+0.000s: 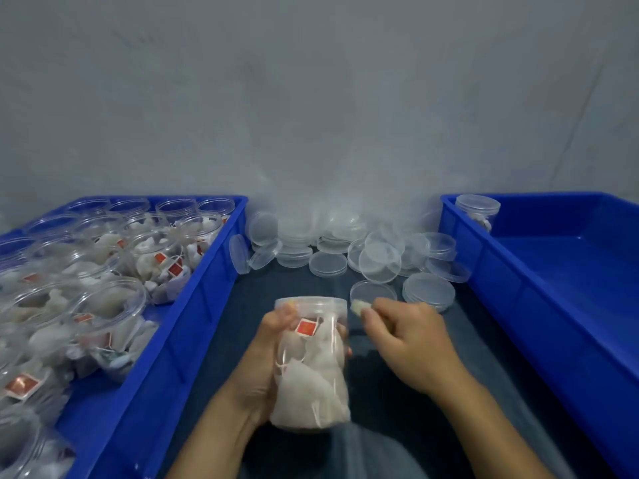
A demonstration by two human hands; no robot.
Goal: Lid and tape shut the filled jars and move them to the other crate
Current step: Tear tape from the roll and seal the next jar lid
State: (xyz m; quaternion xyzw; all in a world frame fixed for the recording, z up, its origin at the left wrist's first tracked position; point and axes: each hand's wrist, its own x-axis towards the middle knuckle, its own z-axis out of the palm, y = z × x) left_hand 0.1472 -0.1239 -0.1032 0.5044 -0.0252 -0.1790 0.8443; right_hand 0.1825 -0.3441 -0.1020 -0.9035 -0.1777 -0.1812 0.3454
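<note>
A clear plastic jar (313,364) filled with white tea bags and red tags lies tilted in front of me, a clear lid on its far end. My left hand (266,361) grips its body from the left. My right hand (411,340) is just right of the lid and pinches a small pale piece (359,307), blurred, possibly tape, next to the lid's rim. The left blue crate (193,326) holds several open filled jars (103,305). The right blue crate (560,292) holds one lidded jar (479,210) in its far left corner.
A heap of loose clear lids (363,254) lies on the dark cloth between the crates, against the grey wall. One lid (428,292) sits close to my right hand. My lap shows at the bottom edge.
</note>
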